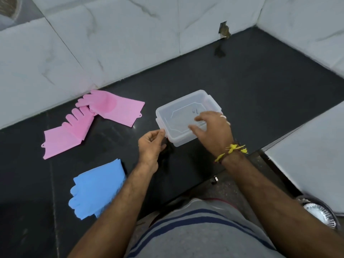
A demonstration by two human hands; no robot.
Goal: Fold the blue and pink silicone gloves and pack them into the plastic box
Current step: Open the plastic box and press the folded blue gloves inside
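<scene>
Right, head view: my left hand (151,144) pinches the near-left corner clip of the plastic box (188,118), fingers curled on it. My right hand (212,127) hovers over the box w/ fingers loose, holding nothing, maybe touching the lid, can't tell. Pink gloves (89,121) lie flat and unfolded by the wall; blue gloves (98,189) sit in a stack near my left forearm. Risk imo: light box skids on the slick black counter (260,86) if I tug the clip one-sided, and springy silicone unfolds before packing
</scene>
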